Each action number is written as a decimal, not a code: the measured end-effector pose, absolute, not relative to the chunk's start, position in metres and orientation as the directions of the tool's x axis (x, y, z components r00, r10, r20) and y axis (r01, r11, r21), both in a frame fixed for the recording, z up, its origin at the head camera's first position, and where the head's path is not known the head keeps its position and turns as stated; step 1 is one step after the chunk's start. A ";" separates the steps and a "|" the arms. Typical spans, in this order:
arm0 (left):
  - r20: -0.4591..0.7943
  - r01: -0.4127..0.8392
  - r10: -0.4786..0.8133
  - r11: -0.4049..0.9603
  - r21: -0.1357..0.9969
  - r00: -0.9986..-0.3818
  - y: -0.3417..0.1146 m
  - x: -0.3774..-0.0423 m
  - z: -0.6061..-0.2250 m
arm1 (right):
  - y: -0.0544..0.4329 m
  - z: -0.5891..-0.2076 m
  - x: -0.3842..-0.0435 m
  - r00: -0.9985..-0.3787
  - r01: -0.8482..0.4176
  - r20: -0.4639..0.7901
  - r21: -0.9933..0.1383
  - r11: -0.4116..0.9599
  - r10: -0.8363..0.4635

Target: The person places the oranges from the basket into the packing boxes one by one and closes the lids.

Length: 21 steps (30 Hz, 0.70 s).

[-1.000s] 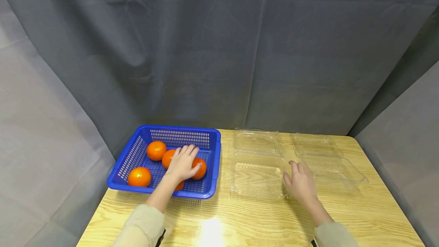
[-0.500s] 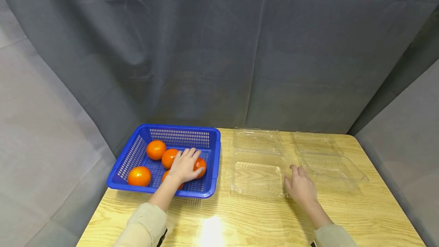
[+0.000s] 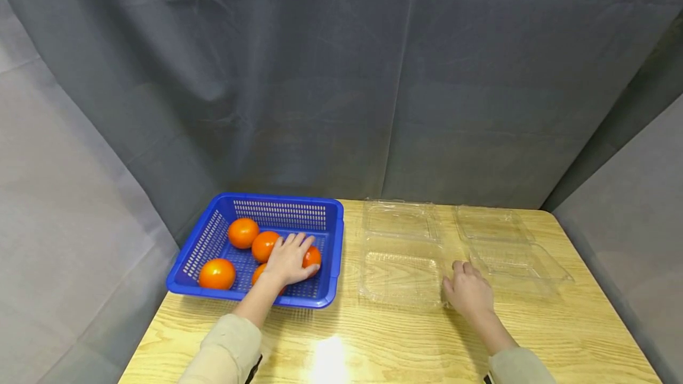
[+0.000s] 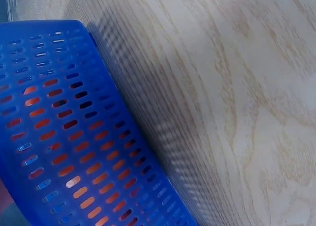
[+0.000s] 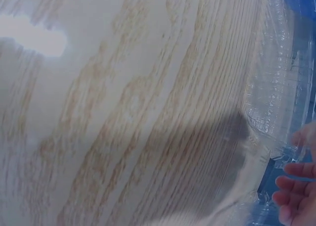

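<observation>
A blue plastic basket [image 3: 333, 280] on the left of the table holds several glossy round oranges, one [image 3: 217, 274] near its left front corner. My left hand [image 3: 285, 262] reaches into it with fingers spread over the rightmost orange [image 3: 312, 257], which shows between index finger and thumb. Whether the palm touches that orange is hidden. My right hand [image 3: 469, 293] is at the right edge of a clear, opened plastic clamshell box [image 3: 401, 277]. In the right wrist view its fingers [image 5: 294, 184] are loosely bent, the thumb apart, nothing visibly held.
A second opened clear clamshell box [image 3: 512, 259] lies farther right, beyond the right hand. The wooden table [image 3: 405, 342] has a bright glare spot at the front. A grey curtain [image 3: 341, 93] hangs along the table's back edge.
My left hand has shifted slightly right and toward me, uncovering more of the middle oranges. My right hand has drawn back a little, with its fingers more bent. Basket and boxes look unmoved.
</observation>
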State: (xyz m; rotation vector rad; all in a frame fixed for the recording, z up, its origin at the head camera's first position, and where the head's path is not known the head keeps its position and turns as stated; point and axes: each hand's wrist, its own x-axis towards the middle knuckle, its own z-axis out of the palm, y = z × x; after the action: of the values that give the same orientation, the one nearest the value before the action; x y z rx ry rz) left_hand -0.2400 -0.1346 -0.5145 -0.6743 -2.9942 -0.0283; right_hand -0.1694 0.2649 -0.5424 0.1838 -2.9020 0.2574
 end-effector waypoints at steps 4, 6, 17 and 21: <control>0.054 0.419 0.417 0.908 0.028 -0.907 -0.134 -0.239 -0.515 | 0.264 -0.541 -0.170 -0.975 -0.126 0.197 -0.134 0.983 -0.099; 0.042 0.415 0.413 0.909 0.043 -0.910 -0.134 -0.239 -0.516 | 0.264 -0.541 -0.170 -0.979 -0.116 0.184 -0.131 0.985 -0.091; -0.008 0.392 0.393 0.918 0.049 -0.919 -0.133 -0.240 -0.523 | 0.264 -0.545 -0.171 -0.985 -0.084 0.162 -0.133 0.988 -0.062; -0.009 0.396 0.397 0.917 0.045 -0.918 -0.133 -0.241 -0.526 | 0.264 -0.545 -0.172 -0.985 -0.087 0.158 -0.146 0.985 -0.063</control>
State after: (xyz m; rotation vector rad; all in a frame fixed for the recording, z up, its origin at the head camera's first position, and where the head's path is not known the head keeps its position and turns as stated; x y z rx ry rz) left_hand -0.2415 -0.1334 -0.5256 -0.6404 -3.0931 -0.0667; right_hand -0.1715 0.2640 -0.5451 0.1128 -2.9770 0.2293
